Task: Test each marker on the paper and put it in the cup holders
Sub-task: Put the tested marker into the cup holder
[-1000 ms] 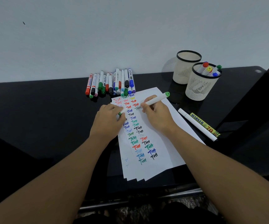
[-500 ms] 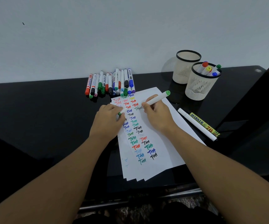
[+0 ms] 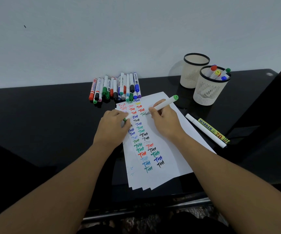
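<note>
Head view, left to right: pile of capped markers (image 3: pixel 115 89) lying by the wall on black table (image 3: pixel 35 115); left hand (image 3: pixel 112 127) resting on the paper's left edge, fingers curled around a green cap (image 3: pixel 126 119); stack of paper (image 3: pixel 155 146) covered in coloured "Test" marks; right hand (image 3: pixel 166 123) gripping white marker (image 3: pixel 165 104), green end up, tip touching the sheet beside a green mark; two loose markers (image 3: pixel 209 130) just right of the paper; front cup holder (image 3: pixel 209 92) with several markers standing inside, rear cup holder (image 3: pixel 193 70) just behind
</note>
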Motion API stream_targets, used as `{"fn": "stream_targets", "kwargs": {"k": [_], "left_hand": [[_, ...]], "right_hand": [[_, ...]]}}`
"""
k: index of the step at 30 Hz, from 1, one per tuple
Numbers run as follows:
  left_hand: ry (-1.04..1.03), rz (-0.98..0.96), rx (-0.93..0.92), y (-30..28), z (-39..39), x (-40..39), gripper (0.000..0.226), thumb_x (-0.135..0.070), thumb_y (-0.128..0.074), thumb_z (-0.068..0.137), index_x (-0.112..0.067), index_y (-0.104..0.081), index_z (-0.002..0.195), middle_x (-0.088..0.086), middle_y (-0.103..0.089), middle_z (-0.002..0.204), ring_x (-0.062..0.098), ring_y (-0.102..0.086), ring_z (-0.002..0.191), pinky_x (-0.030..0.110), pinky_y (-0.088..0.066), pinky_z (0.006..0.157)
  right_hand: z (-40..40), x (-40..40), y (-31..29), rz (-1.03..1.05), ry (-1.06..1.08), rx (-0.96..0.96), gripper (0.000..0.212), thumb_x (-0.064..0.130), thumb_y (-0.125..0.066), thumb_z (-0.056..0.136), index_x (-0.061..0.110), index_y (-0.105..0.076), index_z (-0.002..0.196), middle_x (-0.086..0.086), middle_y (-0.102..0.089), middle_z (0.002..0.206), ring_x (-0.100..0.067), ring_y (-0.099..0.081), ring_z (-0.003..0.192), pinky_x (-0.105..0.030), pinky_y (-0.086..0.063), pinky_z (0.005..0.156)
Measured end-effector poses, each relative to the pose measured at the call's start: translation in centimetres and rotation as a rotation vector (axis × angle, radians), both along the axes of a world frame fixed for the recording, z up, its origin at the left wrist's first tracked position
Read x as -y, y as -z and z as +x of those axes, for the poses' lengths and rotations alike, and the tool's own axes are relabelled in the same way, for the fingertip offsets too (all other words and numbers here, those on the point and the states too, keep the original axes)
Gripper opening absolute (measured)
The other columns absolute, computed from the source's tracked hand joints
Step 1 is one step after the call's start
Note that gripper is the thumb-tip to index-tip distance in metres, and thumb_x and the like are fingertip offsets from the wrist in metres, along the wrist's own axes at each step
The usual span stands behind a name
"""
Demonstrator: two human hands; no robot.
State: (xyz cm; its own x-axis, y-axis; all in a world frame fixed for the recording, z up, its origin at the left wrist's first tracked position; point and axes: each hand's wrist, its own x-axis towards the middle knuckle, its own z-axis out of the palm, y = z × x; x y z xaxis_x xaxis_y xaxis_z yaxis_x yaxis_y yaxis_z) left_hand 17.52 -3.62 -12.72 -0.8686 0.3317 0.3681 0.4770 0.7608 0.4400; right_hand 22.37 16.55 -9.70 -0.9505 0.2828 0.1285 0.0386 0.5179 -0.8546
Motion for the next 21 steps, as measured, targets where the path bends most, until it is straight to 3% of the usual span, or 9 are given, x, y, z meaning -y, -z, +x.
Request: {"fn": "stream_targets", "kwargs": {"k": [3,7,11,14,16,18,21], "left_hand": [[-0.002,-0.005,0.006,-0.1,0.0,0.0,0.037,-0.033,-0.061,0.098,-0.016,-0.067,0.131,0.0,-0.066,0.123,0.02,-0.051,0.116,0.046,-0.049,0.097],[-0.001,-0.014,0.008,-0.2,0.1,0.0,0.038,-0.033,-0.06,0.098,-0.016,-0.066,0.132,-0.001,-0.065,0.124,0.018,-0.05,0.117,0.044,-0.048,0.098],[0.008,0.002,-0.007,-0.3,0.2,0.0,0.037,-0.031,-0.06,0.099,-0.017,-0.066,0.133,-0.001,-0.064,0.12,0.017,-0.049,0.114,0.039,-0.049,0.095],[0.026,0.004,-0.029,-0.4,0.4,0.0,0.037,-0.029,-0.06,0.1,-0.018,-0.064,0.136,-0.001,-0.06,0.11,0.015,-0.048,0.106,0.035,-0.049,0.087],[0.041,0.004,-0.042,-0.6,0.5,0.1,0.036,-0.027,-0.059,0.101,-0.018,-0.063,0.136,-0.001,-0.059,0.105,0.015,-0.049,0.101,0.033,-0.048,0.083],[0.046,0.003,-0.043,-0.6,0.6,0.1,0.035,-0.026,-0.058,0.102,-0.016,-0.063,0.135,-0.001,-0.061,0.106,0.016,-0.05,0.101,0.033,-0.047,0.082],[0.039,-0.002,-0.04,-0.7,0.7,0.0,0.033,-0.026,-0.057,0.102,-0.015,-0.063,0.133,0.0,-0.062,0.108,0.016,-0.051,0.1,0.029,-0.043,0.08]], "right_hand": [[0.0,0.0,0.0,-0.023,-0.019,0.002,0.014,0.032,-0.052,0.107,0.019,-0.057,0.106,-0.003,-0.068,0.097,-0.016,-0.065,0.091,-0.03,-0.052,0.081],[0.0,0.0,0.1,-0.009,-0.013,-0.009,0.013,0.032,-0.053,0.107,0.019,-0.057,0.107,-0.003,-0.068,0.097,-0.016,-0.065,0.09,-0.029,-0.052,0.081],[0.3,-0.5,-0.2,-0.26,0.051,-0.143,0.004,0.026,-0.056,0.106,0.026,-0.059,0.104,0.002,-0.066,0.084,-0.008,-0.063,0.074,-0.024,-0.053,0.073],[0.5,-0.8,0.1,-0.283,0.027,-0.183,0.011,0.021,-0.055,0.107,0.027,-0.064,0.106,0.002,-0.065,0.078,-0.007,-0.061,0.068,-0.027,-0.053,0.071],[0.5,-0.9,0.6,-0.196,-0.028,-0.197,0.022,0.011,-0.052,0.106,0.026,-0.063,0.119,0.003,-0.07,0.092,-0.008,-0.067,0.085,-0.031,-0.055,0.083],[0.4,-1.0,0.6,-0.128,-0.111,-0.143,0.052,-0.001,-0.048,0.103,0.029,-0.049,0.145,0.006,-0.066,0.121,-0.008,-0.063,0.112,-0.028,-0.049,0.099],[0.3,-1.4,-0.4,-0.181,-0.201,0.028,0.086,-0.015,-0.04,0.096,0.034,-0.018,0.163,0.014,-0.038,0.148,-0.007,-0.039,0.143,-0.022,-0.031,0.113]]}}
